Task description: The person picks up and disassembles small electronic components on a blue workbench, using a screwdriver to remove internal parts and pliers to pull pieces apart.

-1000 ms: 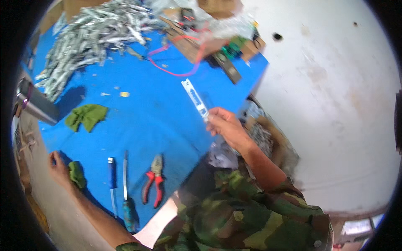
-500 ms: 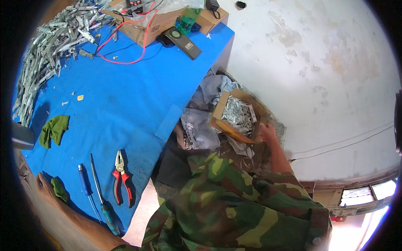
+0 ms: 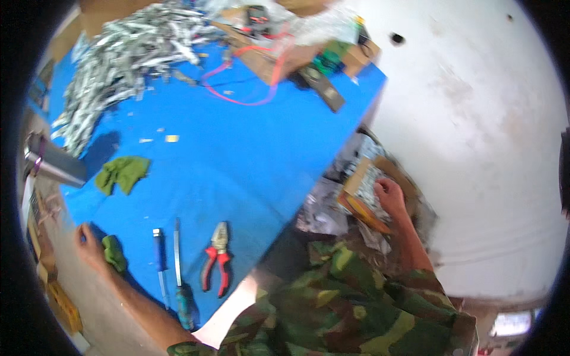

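Your right hand (image 3: 390, 197) is at the open box (image 3: 358, 207), between the blue worktop (image 3: 231, 160) and pale wall (image 3: 487, 196); your left hand (image 3: 89, 246) is at the worktop's edge by a green cloth (image 3: 114, 254) (I cannot tell either grip). 2 screwdrivers (image 3: 158, 252) lie there.

Blue-covered counter (image 3: 208, 160): I see red-handled metal pliers (image 3: 217, 260), a teal-handled screwdriver (image 3: 183, 304) and, far left, heaped silvery strips (image 3: 133, 53).
Left hand (image 3: 89, 246): at the counter's left edge, beside a small bunched green cloth (image 3: 114, 253).
Right hand (image 3: 389, 199): over an open brown cardboard carton (image 3: 355, 177) of pale pieces (image 3: 369, 181); I can't tell whether it grips any.
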Tool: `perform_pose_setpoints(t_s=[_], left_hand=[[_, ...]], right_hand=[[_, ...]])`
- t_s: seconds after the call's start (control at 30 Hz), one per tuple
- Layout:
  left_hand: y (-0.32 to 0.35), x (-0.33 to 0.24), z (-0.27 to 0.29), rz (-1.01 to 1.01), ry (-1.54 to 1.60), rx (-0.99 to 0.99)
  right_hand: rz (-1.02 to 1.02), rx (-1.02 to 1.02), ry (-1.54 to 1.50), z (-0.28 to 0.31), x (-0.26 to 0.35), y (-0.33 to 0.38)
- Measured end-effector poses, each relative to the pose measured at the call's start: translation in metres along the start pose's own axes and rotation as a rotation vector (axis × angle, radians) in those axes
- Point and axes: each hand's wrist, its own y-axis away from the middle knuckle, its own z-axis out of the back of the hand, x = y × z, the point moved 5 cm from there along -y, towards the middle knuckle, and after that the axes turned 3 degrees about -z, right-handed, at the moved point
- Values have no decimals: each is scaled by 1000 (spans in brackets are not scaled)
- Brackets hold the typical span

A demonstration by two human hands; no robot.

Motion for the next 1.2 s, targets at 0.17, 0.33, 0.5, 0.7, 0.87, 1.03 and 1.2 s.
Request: perform_pose_setpoints(t_s=[0.17,0.33,0.5,0.7,0.87,1.03,1.2], left_hand=[[11,-9,4,-9,120,-90],[19,-38,17,-81,50,-156],[23,-55,20,-88,39,-173],[24,-64,21,-72,23,-168],[25,-66,25,-63,48,-164],[27,-68,26,-36,56,-180],[27,-68,22,-57,54,-183]], right_hand=[[433,80,-31,-39,177,15],[663,248,-108,-99,301,24],[939,270,-81,-157,398,20],[1189,112,-3,-227,492,-21],[1023,45,259,-271,545,-42],[837,38,382,-298,548,-64],[755,40,351,-299,535,-84]])
